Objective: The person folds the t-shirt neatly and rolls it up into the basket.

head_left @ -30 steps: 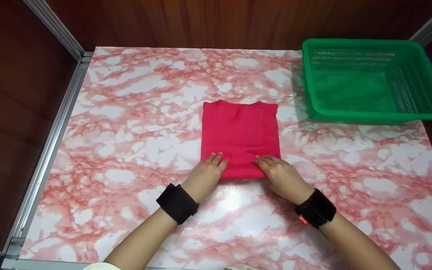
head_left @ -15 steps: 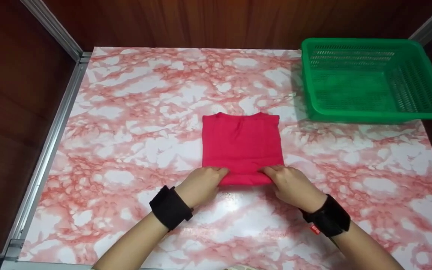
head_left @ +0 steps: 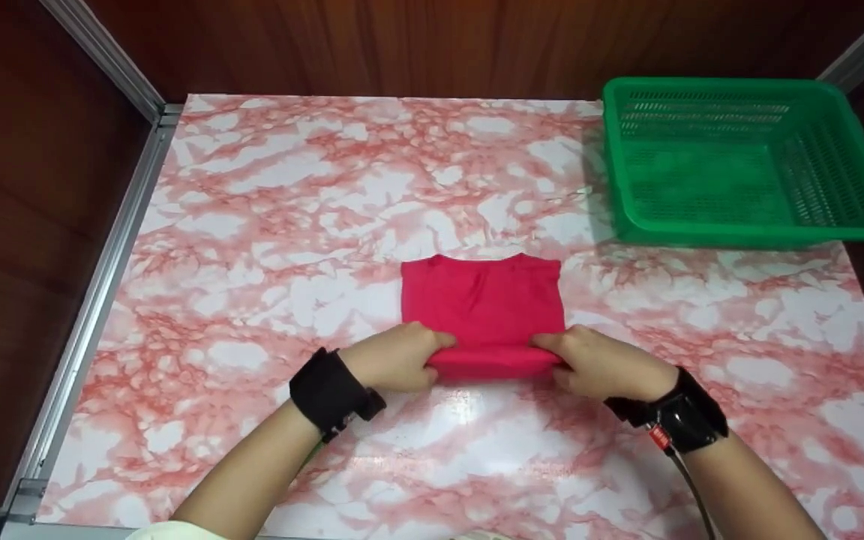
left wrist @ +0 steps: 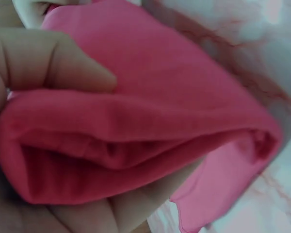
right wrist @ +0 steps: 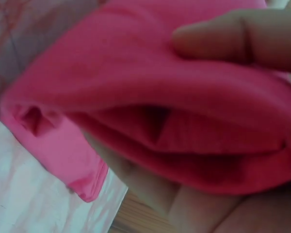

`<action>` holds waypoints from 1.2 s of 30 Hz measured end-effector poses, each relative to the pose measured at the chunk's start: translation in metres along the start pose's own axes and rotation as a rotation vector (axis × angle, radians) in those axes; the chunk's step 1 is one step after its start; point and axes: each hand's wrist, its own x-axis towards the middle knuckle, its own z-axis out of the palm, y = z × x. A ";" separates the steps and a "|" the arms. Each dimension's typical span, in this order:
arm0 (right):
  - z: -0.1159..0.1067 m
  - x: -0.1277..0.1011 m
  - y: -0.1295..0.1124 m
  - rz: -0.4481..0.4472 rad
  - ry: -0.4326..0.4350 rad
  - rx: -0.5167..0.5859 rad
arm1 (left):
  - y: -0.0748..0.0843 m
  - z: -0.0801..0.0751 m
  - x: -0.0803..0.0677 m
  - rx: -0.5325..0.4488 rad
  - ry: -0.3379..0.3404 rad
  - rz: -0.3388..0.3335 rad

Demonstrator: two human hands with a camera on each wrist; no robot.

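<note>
Red cloth (head_left: 481,300) folded, stretching away from hands; near edge pinched by left hand (head_left: 394,358) and right hand (head_left: 601,365), thumbs on top.

A red garment (head_left: 481,300), folded into a compact rectangle, lies flat on the tabletop (head_left: 252,225) near its middle. Its near edge is lifted off the surface and rolled over, several layers thick.
</note>
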 end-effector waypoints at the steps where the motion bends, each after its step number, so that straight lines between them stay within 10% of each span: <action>1: -0.004 0.001 0.001 0.009 -0.012 0.017 | -0.001 -0.004 0.002 -0.027 -0.022 -0.025; 8: -0.032 0.019 0.023 0.044 -0.003 0.080 | -0.026 -0.035 0.018 -0.229 -0.031 -0.114; 21: -0.046 0.056 0.068 0.076 0.294 0.157 | -0.085 -0.045 0.048 -0.461 0.371 -0.127; 36: -0.019 0.089 0.097 0.360 0.522 0.099 | -0.112 -0.018 0.092 -0.328 0.756 -0.381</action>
